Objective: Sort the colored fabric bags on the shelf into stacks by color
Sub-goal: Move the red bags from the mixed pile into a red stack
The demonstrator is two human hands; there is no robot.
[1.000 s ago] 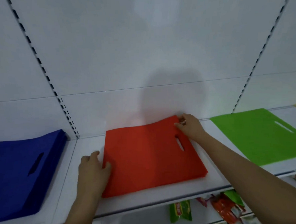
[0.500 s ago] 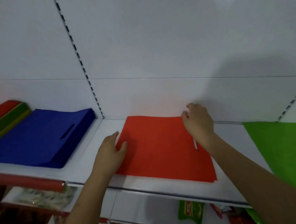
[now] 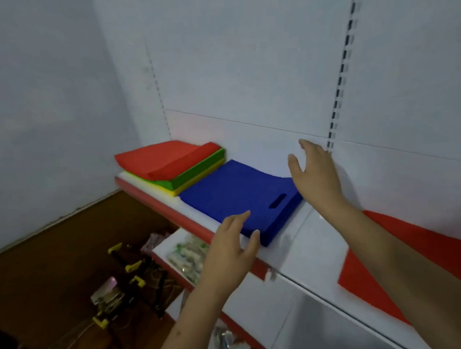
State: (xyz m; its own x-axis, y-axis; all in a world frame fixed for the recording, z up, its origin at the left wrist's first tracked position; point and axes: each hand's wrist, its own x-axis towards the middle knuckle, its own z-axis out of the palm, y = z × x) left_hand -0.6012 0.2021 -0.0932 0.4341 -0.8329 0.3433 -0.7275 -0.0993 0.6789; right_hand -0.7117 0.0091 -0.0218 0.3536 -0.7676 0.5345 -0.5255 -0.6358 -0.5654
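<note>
- Both hands have left the red stack (image 3: 418, 257), which lies flat near the shelf's (image 3: 304, 256) front edge at the right of the view; a second ago the left hand steadied its left edge and the right hand its far corner.
- The view has swung left along the shelf, and the blue stack (image 3: 236, 198) now sits mid-shelf, its cut-out handle toward its right end.
- The left hand (image 3: 228, 252) hovers, fingers spread and holding nothing, over the blue stack's front corner at the shelf's front edge; contact cannot be made out.
- The right hand (image 3: 315, 174) is raised, fingers spread and empty, above the blue stack's right end, close to the back wall.
- At the shelf's far left end a mixed pile (image 3: 175, 167) remains: red bags on top, green and yellow beneath.
- Judgement: red appears squared off, blue is next to be straightened, and the mixed pile is still unsorted.
</note>
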